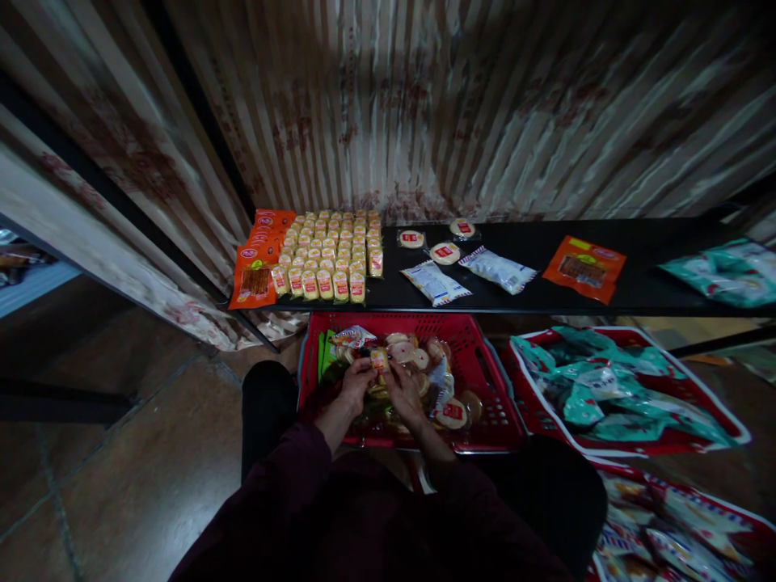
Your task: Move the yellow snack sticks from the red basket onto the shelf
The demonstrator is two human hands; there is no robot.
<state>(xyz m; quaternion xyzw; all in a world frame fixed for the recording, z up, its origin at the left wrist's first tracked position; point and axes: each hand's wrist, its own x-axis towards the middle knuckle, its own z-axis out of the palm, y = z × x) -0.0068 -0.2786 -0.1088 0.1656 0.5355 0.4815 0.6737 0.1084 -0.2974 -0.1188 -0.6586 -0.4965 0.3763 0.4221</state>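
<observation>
Over the red basket [394, 323], both my hands hold one small yellow wrapped snack cake [379, 360] between them. My left hand [357, 378] pinches its left side, and my right hand [403, 390] grips its right side. Beneath them the basket contains round wrapped biscuits [452, 414], a green packet [328, 354] and other snack packs, partly hidden by my hands. On the black shelf in front, similar small yellow cakes [331, 255] stand in close rows, labels facing me.
Orange snack packets [258, 267] lie left of the rows. Farther right on the shelf are round biscuits [445, 254], white-blue packets [435, 283], an orange packet [584, 269] and a teal bag [724, 273]. Another basket [736, 424] holds teal bags; more packets [685, 529] fill one at lower right.
</observation>
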